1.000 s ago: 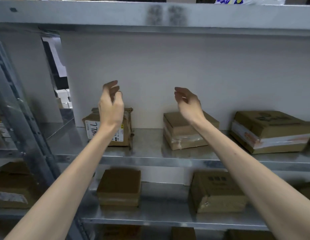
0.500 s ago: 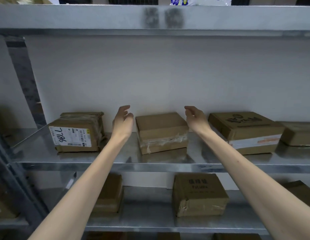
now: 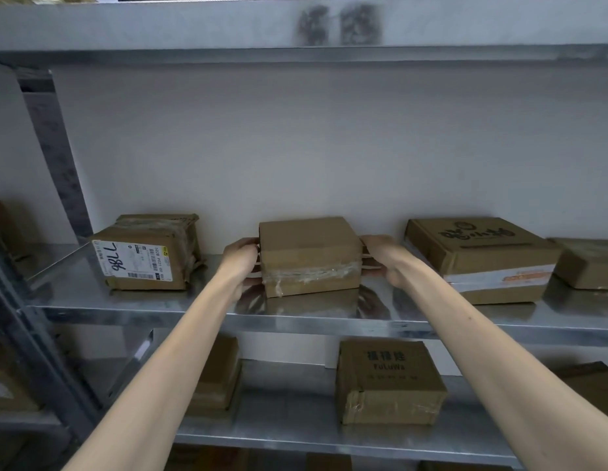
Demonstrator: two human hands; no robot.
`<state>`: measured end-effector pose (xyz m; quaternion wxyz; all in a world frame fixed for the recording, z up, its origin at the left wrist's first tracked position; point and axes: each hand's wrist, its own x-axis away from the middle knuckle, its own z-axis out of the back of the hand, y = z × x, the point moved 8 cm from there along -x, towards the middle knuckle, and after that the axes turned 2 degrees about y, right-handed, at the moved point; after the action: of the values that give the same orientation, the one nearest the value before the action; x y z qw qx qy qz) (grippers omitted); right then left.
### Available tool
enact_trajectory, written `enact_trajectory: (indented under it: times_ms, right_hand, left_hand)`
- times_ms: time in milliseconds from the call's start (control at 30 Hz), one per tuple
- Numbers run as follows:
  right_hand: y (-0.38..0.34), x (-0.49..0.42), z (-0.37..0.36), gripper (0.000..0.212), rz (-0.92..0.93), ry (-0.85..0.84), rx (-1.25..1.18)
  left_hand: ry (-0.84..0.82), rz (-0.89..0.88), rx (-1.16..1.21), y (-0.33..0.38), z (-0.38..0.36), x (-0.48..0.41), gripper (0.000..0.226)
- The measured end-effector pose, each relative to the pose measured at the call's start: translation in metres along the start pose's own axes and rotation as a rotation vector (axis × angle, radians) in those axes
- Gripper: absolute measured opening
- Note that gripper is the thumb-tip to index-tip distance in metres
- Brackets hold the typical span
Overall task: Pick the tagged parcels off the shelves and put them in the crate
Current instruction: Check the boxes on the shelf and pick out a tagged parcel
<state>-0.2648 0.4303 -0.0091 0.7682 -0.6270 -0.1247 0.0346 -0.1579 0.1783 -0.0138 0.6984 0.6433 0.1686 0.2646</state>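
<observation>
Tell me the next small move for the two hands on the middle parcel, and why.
Probably lift the taped parcel slightly and draw it straight back off the shelf. The left hand and right hand grip its two sides, it sits flat, and the labelled parcel and printed box stand apart from it, so the path looks free.

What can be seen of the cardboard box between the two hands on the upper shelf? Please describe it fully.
It is a plain brown cardboard box, rectangular and closed, lying flat on the metal shelf. A band of wrinkled clear tape runs across its front face. No label shows on its top or front. The left hand grips its left side and the right hand grips its right side. It stands apart from the labelled box on one side and the printed box on the other.
</observation>
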Motion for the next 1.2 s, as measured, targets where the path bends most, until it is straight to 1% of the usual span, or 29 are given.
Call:
enact_trajectory:
  times_ms: [133,267,400,500,600,733,833,933,1067,1167,1200]
  right_hand:
    - [-0.001,-0.001,0.002,0.024,0.015,-0.005,-0.043]
    - [-0.009,0.004,0.004,0.023,0.131,0.028,-0.055]
    - [-0.014,0.012,0.007,0.026,0.22,0.068,-0.131]
    - [-0.014,0.013,0.009,0.028,0.257,0.084,-0.173]
    - [-0.012,0.015,0.01,0.029,0.265,0.098,-0.206]
    - [-0.012,0.016,0.008,0.034,0.281,0.091,-0.209]
    - [-0.013,0.017,0.005,0.035,0.293,0.082,-0.205]
    - [-0.017,0.018,0.004,0.03,0.316,0.052,-0.205]
    - [-0.023,0.024,0.011,0.035,0.325,0.085,-0.238]
    - [-0.024,0.027,0.008,0.027,0.335,0.066,-0.273]
    - [-0.024,0.029,0.008,0.025,0.342,0.086,-0.267]
  left_hand:
    - [-0.019,-0.033,0.02,0.007,0.003,0.001,0.048]
    - [-0.016,-0.1,0.079,0.018,0.009,0.003,0.054]
    - [-0.027,-0.191,0.17,0.027,0.011,0.003,0.047]
    - [0.001,-0.263,0.213,0.032,0.012,0.003,0.041]
    - [-0.003,-0.321,0.173,0.036,0.009,0.004,0.038]
    - [-0.028,-0.297,0.06,0.033,0.006,0.0,0.04]
    - [-0.04,-0.273,0.037,0.03,0.009,-0.002,0.042]
    - [-0.049,-0.258,0.087,0.027,0.014,-0.004,0.038]
    - [-0.053,-0.248,0.153,0.029,0.018,-0.002,0.025]
    - [-0.073,-0.281,0.217,0.033,0.017,0.002,0.021]
    - [-0.077,-0.29,0.231,0.034,0.017,0.003,0.019]
